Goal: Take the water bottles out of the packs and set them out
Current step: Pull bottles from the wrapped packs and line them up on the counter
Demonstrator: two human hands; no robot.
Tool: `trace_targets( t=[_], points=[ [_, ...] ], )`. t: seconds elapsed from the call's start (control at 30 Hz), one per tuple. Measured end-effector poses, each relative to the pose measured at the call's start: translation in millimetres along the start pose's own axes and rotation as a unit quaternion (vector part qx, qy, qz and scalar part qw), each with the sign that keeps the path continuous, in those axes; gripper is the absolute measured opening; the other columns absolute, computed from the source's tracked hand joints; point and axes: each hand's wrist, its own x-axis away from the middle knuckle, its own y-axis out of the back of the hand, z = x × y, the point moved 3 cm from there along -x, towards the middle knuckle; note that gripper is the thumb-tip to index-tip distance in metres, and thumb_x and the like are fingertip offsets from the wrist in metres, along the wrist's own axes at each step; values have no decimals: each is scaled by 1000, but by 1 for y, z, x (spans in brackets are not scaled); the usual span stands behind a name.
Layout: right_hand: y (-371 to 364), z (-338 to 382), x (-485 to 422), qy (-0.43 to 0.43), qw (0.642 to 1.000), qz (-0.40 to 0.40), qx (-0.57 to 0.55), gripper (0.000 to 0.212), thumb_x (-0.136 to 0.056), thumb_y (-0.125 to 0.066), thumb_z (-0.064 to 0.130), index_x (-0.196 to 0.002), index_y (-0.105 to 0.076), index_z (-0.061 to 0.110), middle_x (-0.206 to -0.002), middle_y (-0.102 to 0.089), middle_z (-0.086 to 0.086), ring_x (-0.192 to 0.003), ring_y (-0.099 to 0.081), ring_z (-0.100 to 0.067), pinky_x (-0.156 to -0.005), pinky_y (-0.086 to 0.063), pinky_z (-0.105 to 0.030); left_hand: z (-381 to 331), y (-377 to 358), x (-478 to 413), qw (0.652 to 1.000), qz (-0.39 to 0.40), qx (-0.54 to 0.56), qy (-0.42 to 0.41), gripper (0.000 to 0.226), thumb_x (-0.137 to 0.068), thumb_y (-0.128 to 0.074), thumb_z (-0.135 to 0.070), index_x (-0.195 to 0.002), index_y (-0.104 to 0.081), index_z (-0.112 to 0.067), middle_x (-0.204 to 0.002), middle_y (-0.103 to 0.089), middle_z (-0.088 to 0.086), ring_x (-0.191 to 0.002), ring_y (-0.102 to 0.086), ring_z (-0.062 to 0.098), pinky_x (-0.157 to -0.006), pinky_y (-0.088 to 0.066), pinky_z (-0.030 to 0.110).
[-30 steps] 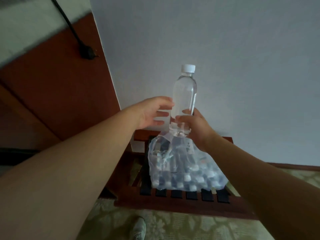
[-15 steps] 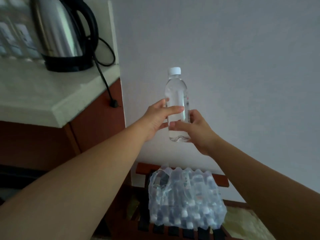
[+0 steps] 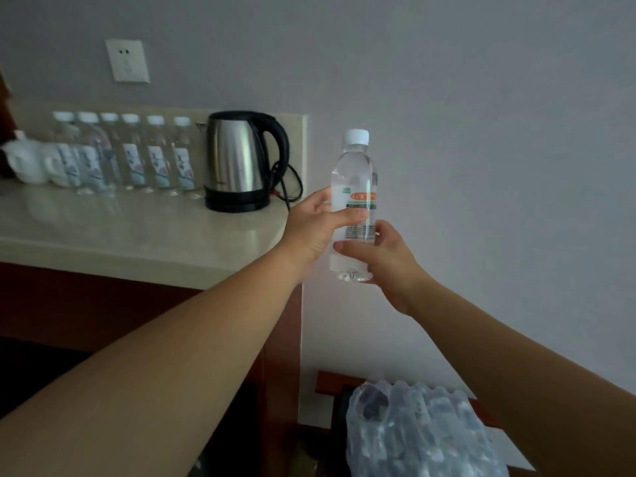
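A clear water bottle (image 3: 355, 187) with a white cap and an orange label stands upright in the air, to the right of the counter's end. My left hand (image 3: 315, 223) grips its middle, thumb across the label. My right hand (image 3: 382, 256) holds its lower part from the right. Below, at the bottom right, the plastic-wrapped pack of bottles (image 3: 416, 435) lies on a dark wooden rack (image 3: 330, 382). Several bottles (image 3: 127, 156) stand in a row at the back of the counter (image 3: 137, 232).
A steel kettle (image 3: 241, 163) with a black handle, base and cord stands on the counter's right end, next to the row. White crumpled plastic (image 3: 24, 160) lies at the far left. A wall socket (image 3: 127, 60) is above.
The bottle has risen well above the pack while the view tilted up. My left hand, apart from it a second ago, now grips its middle. The counter's bottle row has come into view.
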Motion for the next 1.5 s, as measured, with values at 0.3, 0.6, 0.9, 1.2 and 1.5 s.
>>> trace_targets(
  t=[0.3, 0.6, 0.9, 1.2, 1.5],
  points=[
    [-124, 27, 40, 49, 998, 24, -12, 38, -72, -78, 12, -106, -63, 18, -95, -70, -2, -88, -69, -21, -81, -56, -45, -54, 116, 70, 999, -22, -19, -36, 24, -71, -78, -12, -86, -68, -29, -72, -72, -13, -67, -69, 1, -50, -47, 10],
    [-235, 46, 53, 78, 995, 50, 22, 30, -76, -76, 20, -104, -69, 27, -92, -73, 7, -88, -70, -13, -78, -54, -36, -88, 217, 106, 996, -65, -49, -41, 24, -72, -78, -15, -87, -68, -31, -80, -73, -16, -71, -68, -3, -51, -44, 6],
    [-302, 38, 14, 89, 993, 70, 43, 35, -77, -76, 22, -111, -67, 21, -97, -72, 8, -85, -68, -5, -65, -45, -20, -80, 287, 81, 990, -96, -82, -63, 33, -70, -80, -11, -96, -67, -28, -84, -73, -12, -77, -69, 2, -58, -50, 12],
    [-354, 32, -80, 114, 989, 88, 25, 38, -75, -78, 15, -109, -62, 21, -94, -71, 7, -82, -68, -2, -58, -45, -12, -69, 356, 5, 980, -149, -107, -71, 55, -69, -82, -16, -120, -61, -17, -106, -70, -1, -94, -67, 13, -66, -53, 16],
    [-395, 11, -155, 101, 990, 95, 25, 41, -76, -77, 12, -111, -58, 19, -99, -70, 5, -83, -67, 0, -58, -47, -10, -48, 409, -54, 975, -155, -148, -61, 56, -70, -82, -17, -122, -61, -19, -107, -69, 1, -95, -67, 14, -78, -57, 26]
  ],
)
